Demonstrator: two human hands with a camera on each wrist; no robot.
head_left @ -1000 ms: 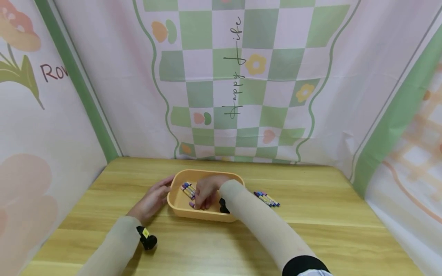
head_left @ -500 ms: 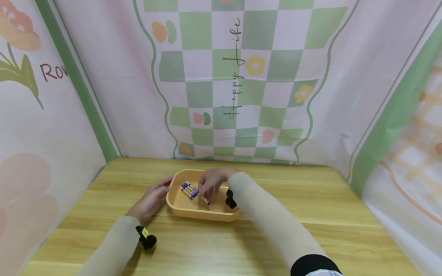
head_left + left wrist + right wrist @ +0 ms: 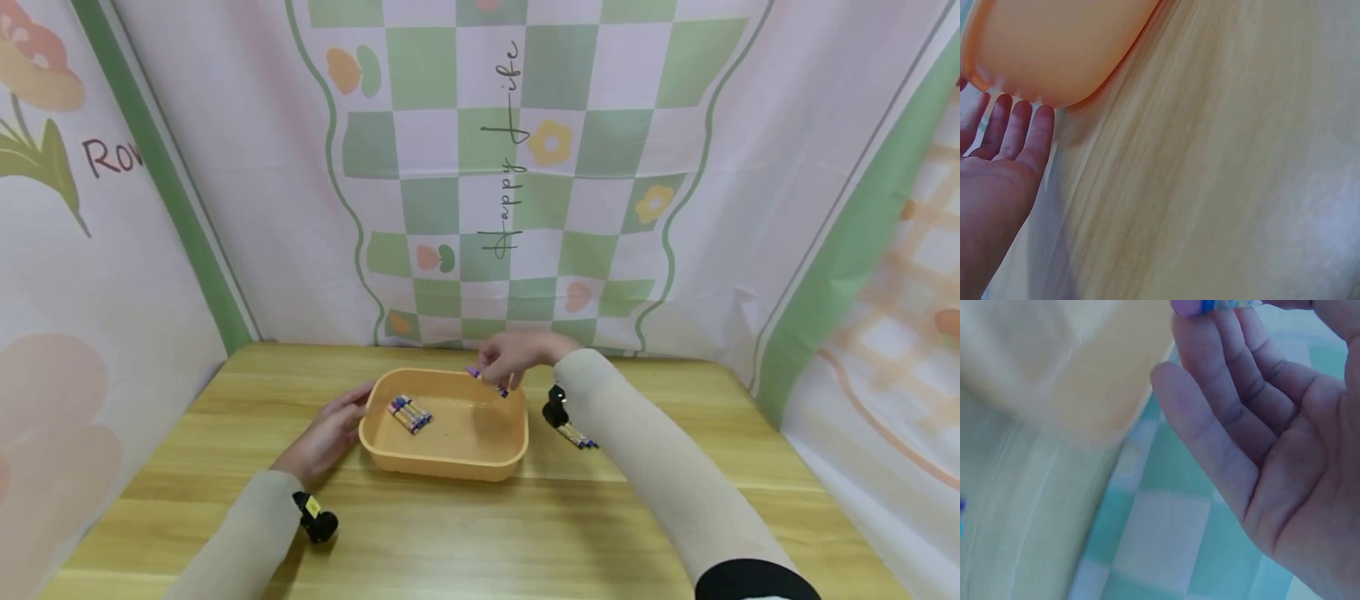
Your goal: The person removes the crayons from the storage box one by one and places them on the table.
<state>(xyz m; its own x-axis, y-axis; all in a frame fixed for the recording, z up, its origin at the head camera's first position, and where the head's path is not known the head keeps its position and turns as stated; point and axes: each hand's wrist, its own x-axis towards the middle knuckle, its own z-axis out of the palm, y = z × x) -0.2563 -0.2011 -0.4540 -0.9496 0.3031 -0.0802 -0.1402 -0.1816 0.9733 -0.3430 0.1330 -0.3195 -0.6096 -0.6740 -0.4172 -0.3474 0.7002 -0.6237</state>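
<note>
An orange-yellow plastic basket (image 3: 444,465) stands on the wooden table. Straight fingers of my left hand (image 3: 324,437) rest at its left end; in the left wrist view the fingertips meet the basket's wall (image 3: 1060,56). Over the basket's back right rim, my right hand (image 3: 519,355) pinches a purple crayon (image 3: 502,390) between thumb and fingers. The purple end of that crayon (image 3: 1188,306) shows at the top of the right wrist view. Inside the basket, several crayons (image 3: 409,414) lie side by side at the left.
To the right of the basket, more crayons (image 3: 576,436) lie on the table (image 3: 450,542), partly hidden by the right wrist camera (image 3: 556,407). A checkered cloth (image 3: 483,208) hangs behind the table's back edge.
My right hand has lifted the purple crayon from inside the basket and carried it up and right to the back right rim. The left hand stays at the basket's left end.
</note>
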